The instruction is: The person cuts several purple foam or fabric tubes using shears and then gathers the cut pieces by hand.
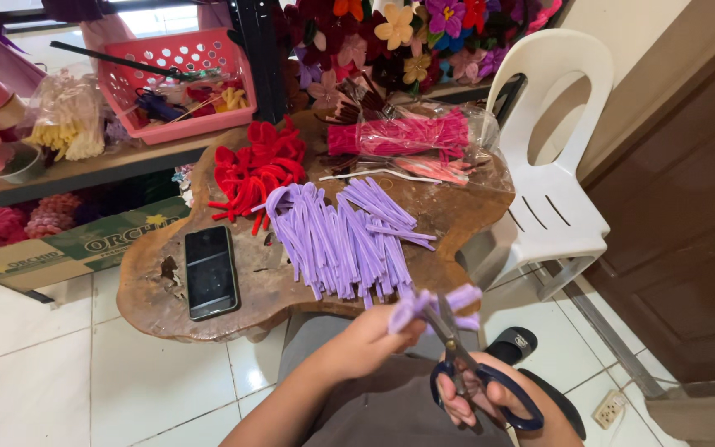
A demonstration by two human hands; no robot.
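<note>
Lower centre of frame: the left hand (367,338) pinches a folded purple pipe cleaner (434,305), lying crosswise; the right hand (480,396), fingers through blue-handled scissors (465,364), points blades up at it, touching.

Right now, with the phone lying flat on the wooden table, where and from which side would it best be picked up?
Grip the phone across its two long edges, coming from above. It lies flat, screen up, near the front left rim of the table, its short end toward the person. The purple pipe cleaners lie just to its right, so the left edge has more room. Both hands are occupied.
</note>
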